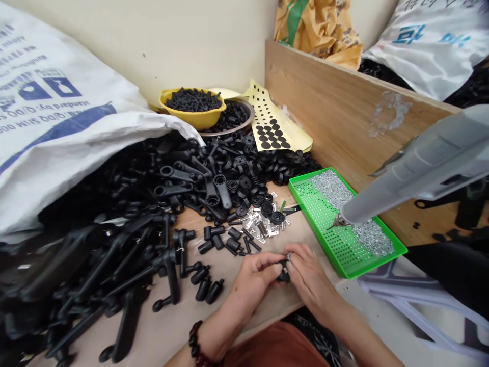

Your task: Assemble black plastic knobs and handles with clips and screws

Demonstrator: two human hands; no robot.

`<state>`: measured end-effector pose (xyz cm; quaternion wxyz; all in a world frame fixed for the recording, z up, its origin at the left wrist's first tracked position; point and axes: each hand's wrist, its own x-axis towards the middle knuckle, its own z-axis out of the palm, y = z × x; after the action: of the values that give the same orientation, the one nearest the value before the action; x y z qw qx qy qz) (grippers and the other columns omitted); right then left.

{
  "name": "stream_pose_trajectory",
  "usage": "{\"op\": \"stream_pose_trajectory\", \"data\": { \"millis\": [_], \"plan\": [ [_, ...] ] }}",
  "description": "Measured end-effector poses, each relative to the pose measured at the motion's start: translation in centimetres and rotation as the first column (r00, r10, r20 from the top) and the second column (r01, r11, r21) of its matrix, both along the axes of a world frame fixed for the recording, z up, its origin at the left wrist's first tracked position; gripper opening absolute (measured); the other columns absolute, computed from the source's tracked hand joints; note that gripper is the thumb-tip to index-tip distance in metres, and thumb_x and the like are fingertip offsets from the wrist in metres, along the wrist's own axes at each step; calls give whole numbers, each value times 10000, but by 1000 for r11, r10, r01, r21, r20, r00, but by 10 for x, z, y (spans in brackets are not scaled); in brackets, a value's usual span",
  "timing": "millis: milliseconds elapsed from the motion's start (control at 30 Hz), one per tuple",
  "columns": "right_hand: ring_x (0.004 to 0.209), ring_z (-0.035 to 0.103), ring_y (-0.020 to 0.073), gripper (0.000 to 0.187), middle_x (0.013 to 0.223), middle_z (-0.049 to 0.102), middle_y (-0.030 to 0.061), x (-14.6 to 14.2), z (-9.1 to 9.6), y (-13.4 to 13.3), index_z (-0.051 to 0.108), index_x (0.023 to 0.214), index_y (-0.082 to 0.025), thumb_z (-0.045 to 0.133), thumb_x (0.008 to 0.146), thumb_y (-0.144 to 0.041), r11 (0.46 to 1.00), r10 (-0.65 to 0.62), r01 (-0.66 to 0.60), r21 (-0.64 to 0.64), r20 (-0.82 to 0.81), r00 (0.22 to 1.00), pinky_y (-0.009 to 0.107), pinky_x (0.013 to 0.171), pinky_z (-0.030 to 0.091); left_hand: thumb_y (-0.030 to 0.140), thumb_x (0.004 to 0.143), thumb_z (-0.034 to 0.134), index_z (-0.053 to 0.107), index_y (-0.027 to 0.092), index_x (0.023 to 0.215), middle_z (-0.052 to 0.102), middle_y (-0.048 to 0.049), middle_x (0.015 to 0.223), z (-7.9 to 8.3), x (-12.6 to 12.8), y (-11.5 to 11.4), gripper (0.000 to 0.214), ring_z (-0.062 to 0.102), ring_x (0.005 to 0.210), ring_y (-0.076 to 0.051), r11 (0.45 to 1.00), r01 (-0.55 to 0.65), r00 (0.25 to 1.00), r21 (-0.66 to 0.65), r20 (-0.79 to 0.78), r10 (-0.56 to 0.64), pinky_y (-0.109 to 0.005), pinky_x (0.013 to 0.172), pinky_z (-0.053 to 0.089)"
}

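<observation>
Close to the table's front edge, my left hand [256,275] and my right hand [305,272] meet around a small round black plastic part [283,274]. The fingertips of both hands pinch it, and they cover much of its surface. Just beyond the hands lies a heap of small silvery metal clips [262,224]. Black round discs [266,208] rest beside and on that heap. Left of the clips are several short black cylinders [217,239] and thin black ribbed pieces [250,243].
A green perforated tray [346,262] of small screws [372,237] stands at right, with a grey electric screwdriver [405,163] above it. Black arms [168,270] pile up at left by a white sack [76,112]. Behind are a yellow bowl [194,118], sticker sheet [300,135] and wooden partition [324,97].
</observation>
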<state>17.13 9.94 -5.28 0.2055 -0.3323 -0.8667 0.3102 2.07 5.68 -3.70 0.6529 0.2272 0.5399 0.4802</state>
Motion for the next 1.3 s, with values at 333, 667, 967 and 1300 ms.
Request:
{"op": "stream_pose_trajectory", "data": {
  "millis": [333, 667, 967, 1300],
  "plan": [
    [925, 445, 248, 164, 1014, 510, 107, -3, -6, -5, 429, 850, -179, 304, 940, -124, 988, -23, 25, 155, -17, 1000, 454, 780, 423, 245, 654, 709, 770, 170, 836, 719, -38, 757, -11, -2, -7, 206, 566, 641, -136, 996, -22, 993, 85, -112, 31, -223, 609, 459],
    [925, 456, 237, 179, 1003, 518, 97, 0, -6, -1, 457, 858, -181, 310, 940, -120, 994, -3, 6, 109, -27, 1000, 436, 788, 428, 268, 628, 697, 768, 135, 794, 692, -45, 673, -6, -2, 2, 224, 553, 595, -135, 998, 55, 997, 44, -56, -52, -217, 548, 434],
    [877, 478, 230, 203, 965, 544, 102, -6, -7, -2, 456, 767, -193, 334, 908, -112, 980, -82, 76, 187, 24, 996, 406, 757, 443, 250, 605, 683, 759, 135, 760, 678, -31, 653, -7, 4, 2, 207, 527, 547, -121, 999, 2, 996, 44, -86, 2, -221, 523, 431],
    [928, 527, 200, 182, 980, 550, 75, 2, 0, -3, 469, 870, -200, 313, 958, -168, 992, -85, 88, 92, -35, 996, 369, 807, 476, 240, 538, 783, 725, 102, 782, 640, -11, 608, 6, -1, 1, 287, 538, 553, -99, 998, -51, 998, 42, 35, 50, -214, 567, 429]
  ]
}}
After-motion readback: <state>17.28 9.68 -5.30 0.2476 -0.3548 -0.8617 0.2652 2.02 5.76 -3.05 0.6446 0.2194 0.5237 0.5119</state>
